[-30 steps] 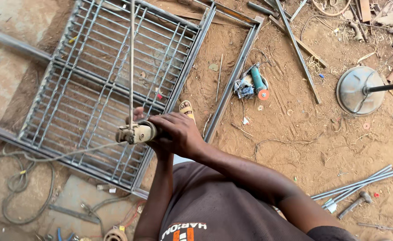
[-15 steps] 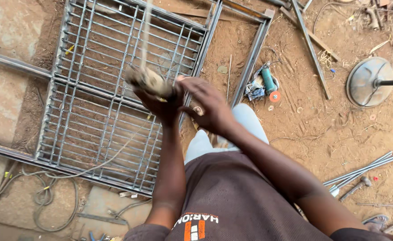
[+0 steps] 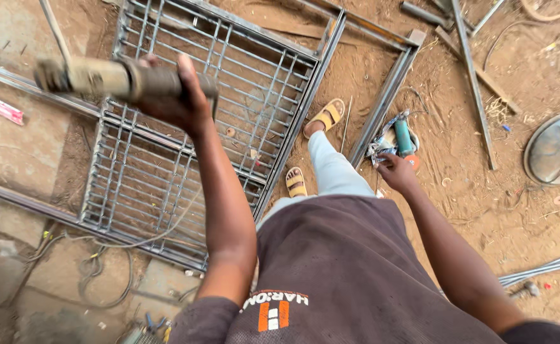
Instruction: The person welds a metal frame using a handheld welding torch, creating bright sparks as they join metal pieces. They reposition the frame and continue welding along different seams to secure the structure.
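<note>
left hand (image 3: 178, 95) is wrapped tight round the electrode holder (image 3: 111, 78), lifted off the steel grille (image 3: 184, 134), while the right hand (image 3: 396, 172) hangs loose and empty near the angle grinder (image 3: 402, 137)

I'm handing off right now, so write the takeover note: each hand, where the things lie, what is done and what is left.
Left hand: grip shut around a dusty cylindrical tool, held up over the metal grille; its cable trails down to the ground.
Right hand: lowered, open, empty, close to the green angle grinder lying in the dirt beside the frame bar.
Done: grille lies flat on the ground, bars already in place inside its frame.
Left: cannot tell from this view which joints are unfinished; the grinder is not yet picked up.
</note>
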